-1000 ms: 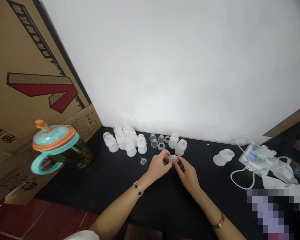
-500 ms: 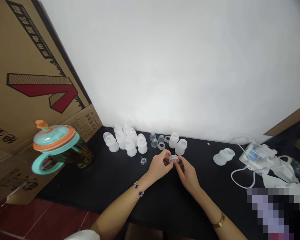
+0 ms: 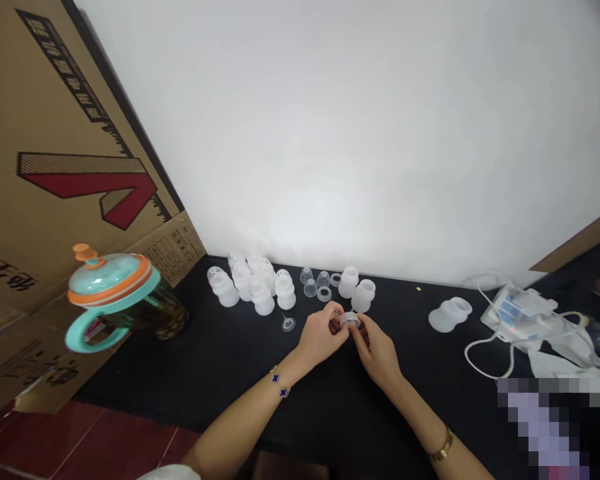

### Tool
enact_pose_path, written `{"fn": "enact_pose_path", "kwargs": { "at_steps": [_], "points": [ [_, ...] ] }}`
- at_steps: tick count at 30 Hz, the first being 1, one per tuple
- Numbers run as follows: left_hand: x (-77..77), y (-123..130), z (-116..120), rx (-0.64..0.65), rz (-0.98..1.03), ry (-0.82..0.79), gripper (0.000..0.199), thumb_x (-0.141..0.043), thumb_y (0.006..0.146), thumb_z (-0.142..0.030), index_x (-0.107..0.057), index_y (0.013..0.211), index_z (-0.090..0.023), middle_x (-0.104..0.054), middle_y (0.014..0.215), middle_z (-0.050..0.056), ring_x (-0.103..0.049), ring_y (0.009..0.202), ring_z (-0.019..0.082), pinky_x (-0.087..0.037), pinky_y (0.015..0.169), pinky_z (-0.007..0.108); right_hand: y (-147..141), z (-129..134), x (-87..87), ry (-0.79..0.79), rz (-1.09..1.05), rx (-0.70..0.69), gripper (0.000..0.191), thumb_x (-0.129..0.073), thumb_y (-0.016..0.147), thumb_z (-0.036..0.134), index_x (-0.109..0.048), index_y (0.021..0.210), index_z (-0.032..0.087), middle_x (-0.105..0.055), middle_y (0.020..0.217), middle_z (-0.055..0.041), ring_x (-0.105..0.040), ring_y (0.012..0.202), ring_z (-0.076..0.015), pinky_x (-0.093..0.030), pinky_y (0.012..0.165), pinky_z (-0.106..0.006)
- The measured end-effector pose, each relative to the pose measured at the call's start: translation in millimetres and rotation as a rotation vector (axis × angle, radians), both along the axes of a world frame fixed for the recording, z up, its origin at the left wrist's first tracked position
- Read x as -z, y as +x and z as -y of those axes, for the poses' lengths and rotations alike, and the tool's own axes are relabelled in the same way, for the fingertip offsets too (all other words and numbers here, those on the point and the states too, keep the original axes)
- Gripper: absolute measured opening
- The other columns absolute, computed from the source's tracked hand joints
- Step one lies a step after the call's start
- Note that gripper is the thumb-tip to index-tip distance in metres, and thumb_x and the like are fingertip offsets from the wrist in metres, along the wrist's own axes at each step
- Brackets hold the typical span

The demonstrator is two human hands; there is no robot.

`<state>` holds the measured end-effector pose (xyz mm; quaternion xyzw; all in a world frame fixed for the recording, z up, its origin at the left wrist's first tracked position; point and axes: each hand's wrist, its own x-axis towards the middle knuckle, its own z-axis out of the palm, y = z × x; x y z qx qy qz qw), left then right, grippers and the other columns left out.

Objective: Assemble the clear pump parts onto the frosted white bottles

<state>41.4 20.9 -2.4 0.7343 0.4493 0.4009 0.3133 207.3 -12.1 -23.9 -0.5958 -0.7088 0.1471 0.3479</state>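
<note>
Between my two hands is a small translucent ring [image 3: 350, 319], pinched from both sides. The fingers of my left hand [image 3: 324, 335] close on its left edge, and my right hand [image 3: 379, 351] grips its right edge. Just behind the ring stand two open white bottles [image 3: 363, 295]. Clear domed caps [image 3: 310, 287] and loose rings [image 3: 324, 293] lie behind my left hand. A clear nipple-like piece [image 3: 289, 324] with a thin stem rests on the black table left of that hand.
Several capped white bottles [image 3: 264, 297] stand grouped at the back left. A lidded turquoise jug [image 3: 115, 293] is farther left, before a large cardboard box [image 3: 80, 120]. On the right are a bottle lying on its side [image 3: 449, 315], white cables and a device [image 3: 517, 313].
The whole view has shifted very slightly. Both hands keep their hold on the ring, with hardly any visible motion.
</note>
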Motion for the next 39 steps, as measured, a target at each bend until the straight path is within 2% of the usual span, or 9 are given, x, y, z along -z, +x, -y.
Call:
{"fn": "enact_pose_path", "kwargs": {
  "at_steps": [12, 39],
  "points": [
    [0.5, -0.1, 0.7, -0.019, -0.053, 0.016, 0.013, -0.060, 0.082, -0.022, -0.054, 0.093, -0.024, -0.065, 0.071, -0.004, -0.062, 0.064, 0.014, -0.049, 0.064, 0.024, 0.3, -0.2, -1.4, 0.041, 0.065, 0.005, 0.033, -0.041, 0.100, 0.042, -0.060, 0.117, 0.021, -0.072, 0.094, -0.0068, -0.069, 0.068, -0.0195, -0.051, 0.060, -0.028],
    [2.7, -0.4, 0.5, -0.016, -0.066, 0.043, 0.012, -0.060, 0.081, -0.021, -0.054, 0.091, -0.024, -0.064, 0.070, -0.004, -0.061, 0.063, 0.014, -0.047, 0.064, 0.024, -0.9, 0.8, -5.1, 0.022, 0.088, -0.002, 0.030, -0.041, 0.101, 0.041, -0.060, 0.113, 0.021, -0.072, 0.091, -0.0058, -0.068, 0.066, -0.0192, -0.049, 0.057, -0.027]
  ]
}}
